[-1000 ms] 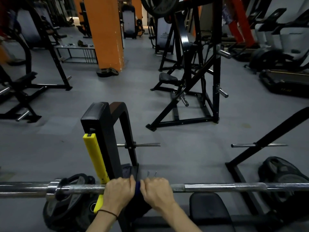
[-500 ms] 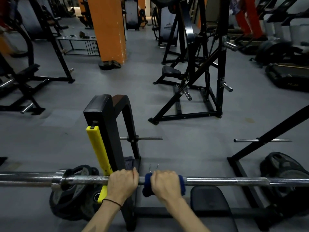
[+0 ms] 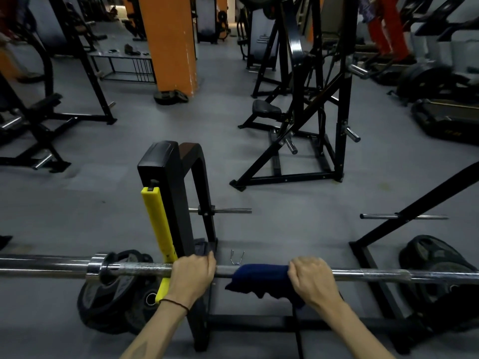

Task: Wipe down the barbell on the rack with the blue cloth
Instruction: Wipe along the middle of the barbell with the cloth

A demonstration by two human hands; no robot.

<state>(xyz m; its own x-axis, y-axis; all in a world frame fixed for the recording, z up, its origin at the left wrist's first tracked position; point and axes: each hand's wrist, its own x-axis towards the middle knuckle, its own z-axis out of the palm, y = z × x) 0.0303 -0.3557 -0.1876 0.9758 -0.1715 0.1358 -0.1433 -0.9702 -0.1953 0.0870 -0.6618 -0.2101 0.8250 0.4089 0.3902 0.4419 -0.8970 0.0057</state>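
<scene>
The barbell (image 3: 259, 272) runs straight across the lower part of the frame, resting on the rack (image 3: 178, 203) at lower centre-left. Your left hand (image 3: 192, 274) is curled round the bare shaft beside the upright; grip there firmly, probably enough to stop the bar rolling. Your right hand (image 3: 309, 278) clasps the blue cloth (image 3: 259, 277) wrapped over the shaft; squeeze all round and slide toward the frame's right edge.

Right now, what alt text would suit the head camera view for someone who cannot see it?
Two bare hands grip a long chrome steel barbell on a black rack: the left hand holds bare steel, the right hand holds a dark blue cloth wrapped round it. A yellow plastic guard and grey gym floor lie beyond.
</scene>
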